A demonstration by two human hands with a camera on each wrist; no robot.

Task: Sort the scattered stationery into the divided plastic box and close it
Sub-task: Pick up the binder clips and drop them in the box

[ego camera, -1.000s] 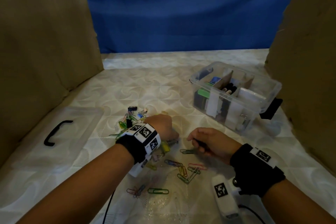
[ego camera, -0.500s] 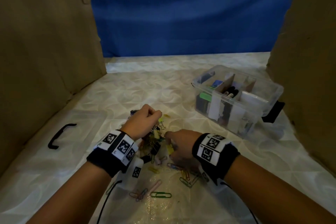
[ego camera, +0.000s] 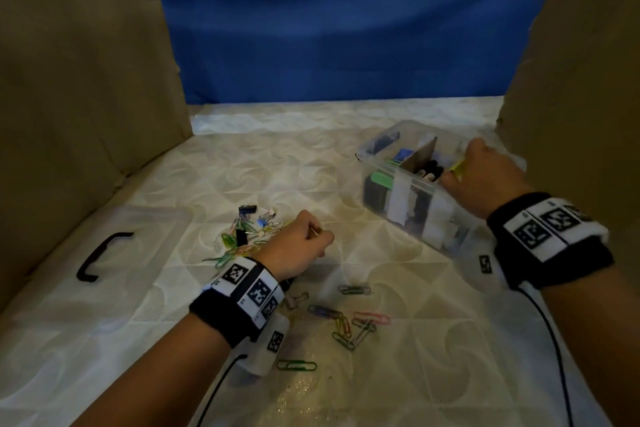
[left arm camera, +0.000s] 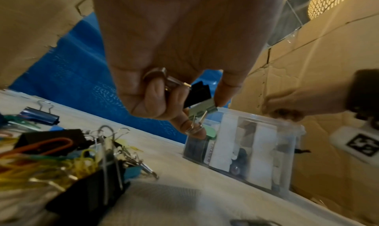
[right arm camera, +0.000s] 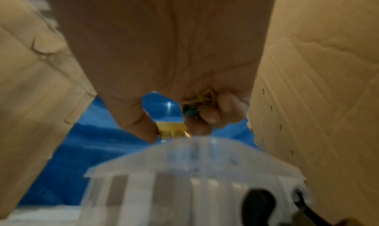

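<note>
1. The clear divided plastic box (ego camera: 398, 191) stands open at the right of the pale patterned counter (ego camera: 242, 166), several compartments already holding items.
2. Its clear lid with a black handle (ego camera: 104, 253) lies well apart on the left, so closing is not yet done.
3. The right hand (ego camera: 485, 173) hovers over the box, pinching a yellow binder clip (right arm camera: 171, 129).
4. The left hand (ego camera: 298, 246) grips black and green binder clips (left arm camera: 200, 99).
5. Loose coloured paper clips (ego camera: 349, 322) remain unsorted.

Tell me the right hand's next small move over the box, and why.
Probably open the fingers and drop the clips. The right hand is over the open plastic box, gripping a yellow binder clip and more clips, so releasing sorts them in.
</note>
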